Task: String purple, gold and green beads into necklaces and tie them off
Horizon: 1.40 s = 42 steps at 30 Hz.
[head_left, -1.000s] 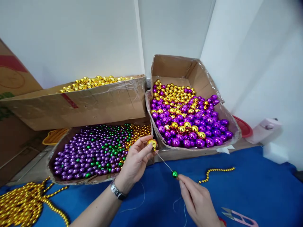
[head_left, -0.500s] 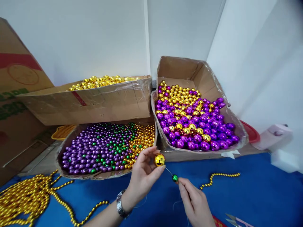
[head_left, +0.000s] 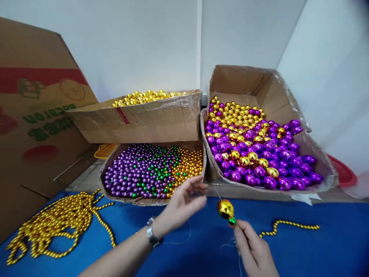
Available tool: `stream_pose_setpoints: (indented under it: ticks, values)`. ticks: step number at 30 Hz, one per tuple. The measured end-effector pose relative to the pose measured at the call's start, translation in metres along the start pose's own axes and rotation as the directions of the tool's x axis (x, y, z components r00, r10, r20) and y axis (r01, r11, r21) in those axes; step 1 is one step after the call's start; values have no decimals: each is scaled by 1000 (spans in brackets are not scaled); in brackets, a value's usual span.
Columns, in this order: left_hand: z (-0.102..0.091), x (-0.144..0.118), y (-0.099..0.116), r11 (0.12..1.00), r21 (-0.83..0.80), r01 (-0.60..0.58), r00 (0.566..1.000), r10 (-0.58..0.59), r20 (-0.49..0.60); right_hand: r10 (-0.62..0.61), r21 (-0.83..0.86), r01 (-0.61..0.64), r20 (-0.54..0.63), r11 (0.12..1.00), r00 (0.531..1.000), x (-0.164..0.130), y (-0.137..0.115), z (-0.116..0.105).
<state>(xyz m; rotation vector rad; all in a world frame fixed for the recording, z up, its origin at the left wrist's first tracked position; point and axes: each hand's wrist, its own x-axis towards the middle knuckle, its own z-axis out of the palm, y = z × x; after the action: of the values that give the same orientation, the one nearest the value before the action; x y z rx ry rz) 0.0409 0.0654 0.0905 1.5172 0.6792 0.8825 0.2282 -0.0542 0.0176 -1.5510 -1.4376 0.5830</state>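
- A needle (head_left: pixel 216 192), thin and partly hard to make out, is pinched at its lower end between the fingers (head_left: pixel 240 227) of the right hand (head_left: pixel 255 252), which are closed on it low in the frame.
- Two beads are carried on the needle just above those fingers: a small green bead (head_left: pixel 232 221), touching the fingertips, and a larger gold bead (head_left: pixel 225 208) resting against it.
- The left hand (head_left: pixel 184 204) is held just left of the needle's upper end, its fingers (head_left: pixel 198 186) loosely spread and closed on nothing; a metal wristwatch (head_left: pixel 152 235) is worn on that wrist.
- A fine thread (head_left: pixel 184 240) is seen trailing over the blue counter (head_left: pixel 317 250) below the hands.
- A short gold bead strand (head_left: pixel 288 225) is laid on the counter just right of the right hand, and a large heap of gold strands (head_left: pixel 57 223) is piled well to the left.
- Behind the hands, a shallow box of small beads (head_left: pixel 152 169) in purple, green and gold is set beside a box of larger purple and gold beads (head_left: pixel 256 150).
- A third carton of gold beads (head_left: pixel 144 115) is stacked above the shallow box, and a printed cardboard carton (head_left: pixel 37 115) is propped at far left.
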Motion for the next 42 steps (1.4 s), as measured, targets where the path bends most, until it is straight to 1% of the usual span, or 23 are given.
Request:
stream_pose_setpoints:
  ticks: [1,2,3,4,5,7,8,9,11,15,17,19,21,24,26,28,30,33,36,39,42]
  values:
    - [-16,6,4,989,145,-5,999,12,-46,12,5,-12,-7,1000,1000,-1,0,-2]
    - [-33,13,7,949,316,-11,995,40,-87,21,9,-21,-13,1000,1000,-2,1,-5]
    - [-50,20,10,876,483,-16,992,72,-99,32,12,-31,-18,999,999,-2,2,-6]
    - [-67,27,10,756,654,-6,994,77,-79,46,16,-46,-23,999,999,-3,3,-8]
    - [-82,34,9,614,789,1,997,57,-46,65,19,-65,-26,998,998,-4,3,-8]
    - [-105,45,3,488,873,8,1000,15,-17,105,27,-104,-40,994,994,-6,3,-8]
    - [-112,49,-1,456,890,6,1000,-8,-3,120,32,-118,-50,992,992,-6,3,-7]
    - [-116,52,-6,442,897,1,1000,-27,12,125,36,-123,-55,992,991,-7,2,-6]
    - [-117,58,-16,403,915,-26,996,-66,58,128,43,-126,-67,991,989,-7,1,-4]
    - [-99,69,-33,346,933,-102,979,-129,155,128,33,-126,-45,991,991,-7,0,-3]
    - [-90,75,-39,317,940,-125,973,-147,179,124,19,-123,-30,992,992,-7,-1,-5]
    - [-87,83,-41,282,951,-128,973,-149,175,114,3,-114,-27,993,993,-7,-1,-8]
    - [-91,90,-40,242,964,-109,980,-136,145,102,-13,-102,-36,995,994,-8,-1,-10]
    - [-108,97,-33,199,977,-73,987,-127,100,91,-32,-93,-67,995,994,-9,1,-13]
    - [-120,97,-29,189,980,-65,985,-147,94,84,-42,-88,-80,995,993,-9,2,-13]
    - [-127,91,-28,185,980,-68,978,-182,103,67,-46,-70,-69,997,995,-8,3,-10]
    - [-128,83,-31,177,982,-70,971,-215,108,47,-39,-49,-49,998,998,-7,4,-7]
    - [-126,73,-40,151,987,-49,968,-236,84,32,-24,-33,-23,999,999,-5,4,-3]
    - [-124,72,-46,137,990,-10,972,-233,42,8,-14,-8,-39,1000,999,-4,4,-1]
    - [-124,76,-50,154,988,27,973,-231,10,-8,-17,7,-65,1000,998,-4,3,-2]
    - [-122,79,-53,203,977,60,967,-253,-7,-10,-40,8,-55,999,998,-4,2,-3]
